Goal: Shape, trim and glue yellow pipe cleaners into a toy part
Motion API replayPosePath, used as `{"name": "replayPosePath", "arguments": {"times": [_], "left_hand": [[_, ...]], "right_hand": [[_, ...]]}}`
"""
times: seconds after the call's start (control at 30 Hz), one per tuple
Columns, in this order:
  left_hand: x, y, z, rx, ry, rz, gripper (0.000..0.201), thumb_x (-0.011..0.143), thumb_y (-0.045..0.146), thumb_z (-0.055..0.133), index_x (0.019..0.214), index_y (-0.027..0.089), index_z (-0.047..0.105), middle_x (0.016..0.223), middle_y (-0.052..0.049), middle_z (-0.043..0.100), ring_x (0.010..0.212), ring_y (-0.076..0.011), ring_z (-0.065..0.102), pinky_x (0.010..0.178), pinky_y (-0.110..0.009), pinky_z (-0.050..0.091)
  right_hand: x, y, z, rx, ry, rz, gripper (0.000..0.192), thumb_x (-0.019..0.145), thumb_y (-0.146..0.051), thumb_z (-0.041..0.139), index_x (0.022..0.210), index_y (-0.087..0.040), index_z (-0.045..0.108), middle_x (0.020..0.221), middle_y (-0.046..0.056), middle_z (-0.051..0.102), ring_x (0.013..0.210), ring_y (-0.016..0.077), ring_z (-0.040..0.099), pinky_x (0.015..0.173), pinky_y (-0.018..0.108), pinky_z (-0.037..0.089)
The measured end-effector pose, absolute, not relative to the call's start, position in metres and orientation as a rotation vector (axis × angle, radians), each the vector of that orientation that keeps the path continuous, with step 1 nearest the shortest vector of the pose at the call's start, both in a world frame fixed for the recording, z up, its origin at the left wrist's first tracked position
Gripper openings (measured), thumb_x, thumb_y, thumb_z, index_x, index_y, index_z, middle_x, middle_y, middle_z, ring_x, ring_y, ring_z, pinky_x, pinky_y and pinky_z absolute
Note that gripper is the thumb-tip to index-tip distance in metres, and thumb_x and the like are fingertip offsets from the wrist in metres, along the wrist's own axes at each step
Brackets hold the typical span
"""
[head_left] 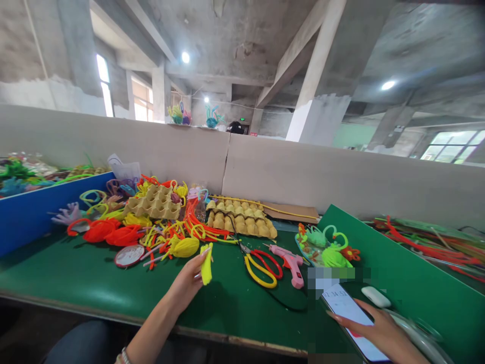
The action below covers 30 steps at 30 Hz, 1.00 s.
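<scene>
My left hand [186,284] holds a small yellow pipe-cleaner piece [206,264] upright over the green table [87,283], just below a yellow fuzzy ball [185,247]. My right hand [382,333] lies at the lower right on a smartphone [350,316] with a lit screen, fingers resting across it. A white earbud case [376,297] sits just above that hand. Between my hands lie yellow-and-red scissors [261,265] and a pink glue gun [291,263].
A heap of coloured pipe cleaners [166,227] and egg cartons [242,218] fills the table's back. Finished green and red fuzzy figures [328,247] sit on a tray. A blue divider [34,212] stands left, a green one [401,268] right, grey partition [303,172] behind.
</scene>
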State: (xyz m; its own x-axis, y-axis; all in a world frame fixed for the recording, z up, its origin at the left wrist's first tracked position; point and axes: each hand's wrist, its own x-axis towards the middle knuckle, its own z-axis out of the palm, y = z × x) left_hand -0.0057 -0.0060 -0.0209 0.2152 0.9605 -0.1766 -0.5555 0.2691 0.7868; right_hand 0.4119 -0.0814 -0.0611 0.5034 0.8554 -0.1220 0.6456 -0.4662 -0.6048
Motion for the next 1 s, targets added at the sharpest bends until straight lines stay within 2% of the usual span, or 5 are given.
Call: {"name": "replayPosePath", "arguments": {"times": [0.2, 0.33, 0.43, 0.53, 1.0], "left_hand": [[-0.003, -0.005, -0.024, 1.081, 0.904, 1.032, 0.042, 0.063, 0.051, 0.07, 0.075, 0.011, 0.071, 0.046, 0.009, 0.027, 0.045, -0.0047, 0.014, 0.045, -0.024, 0.008], [-0.002, -0.004, -0.024, 1.143, 0.904, 1.0, 0.046, 0.064, 0.053, 0.069, 0.08, 0.009, 0.071, 0.047, 0.01, 0.024, 0.045, -0.0046, 0.014, 0.046, -0.025, 0.006], [-0.001, -0.003, -0.025, 1.114, 0.903, 1.032, 0.047, 0.065, 0.053, 0.068, 0.085, 0.01, 0.069, 0.046, 0.01, 0.025, 0.044, -0.0042, 0.016, 0.045, -0.024, 0.007], [-0.001, -0.001, -0.028, 1.061, 0.918, 1.092, 0.047, 0.064, 0.053, 0.068, 0.084, 0.011, 0.065, 0.045, 0.011, 0.026, 0.042, -0.0037, 0.016, 0.043, -0.022, 0.008], [0.004, -0.002, -0.032, 1.007, 1.026, 1.207, 0.042, 0.059, 0.054, 0.068, 0.067, 0.016, 0.051, 0.04, 0.01, 0.042, 0.036, -0.0043, 0.034, 0.039, -0.016, 0.025]], "right_hand": [[0.412, -0.075, -0.059, -2.443, -1.464, 0.097, 0.073, 0.049, -0.062, 0.06, 0.104, -0.014, 0.063, 0.111, 0.02, 0.062, 0.102, 0.0376, 0.058, 0.084, 0.044, 0.047], [0.351, -0.071, -0.035, -2.181, -1.814, -0.1, 0.063, 0.06, -0.051, 0.059, 0.113, -0.016, 0.06, 0.117, 0.016, 0.06, 0.108, 0.0351, 0.055, 0.089, 0.046, 0.044], [0.274, -0.066, -0.004, -1.876, -2.189, 0.135, 0.051, 0.077, -0.043, 0.05, 0.121, -0.019, 0.055, 0.126, 0.011, 0.055, 0.118, 0.0271, 0.049, 0.098, 0.041, 0.038], [0.208, -0.054, 0.022, -1.71, -2.439, 0.415, 0.068, 0.075, -0.047, 0.057, 0.135, -0.019, 0.04, 0.135, 0.011, 0.047, 0.123, 0.0265, 0.044, 0.101, 0.04, 0.036], [0.19, -0.033, -0.006, -1.407, -2.338, 0.282, 0.078, 0.071, -0.045, 0.066, 0.137, -0.025, 0.03, 0.136, 0.009, 0.045, 0.124, 0.0262, 0.041, 0.101, 0.046, 0.035]]}}
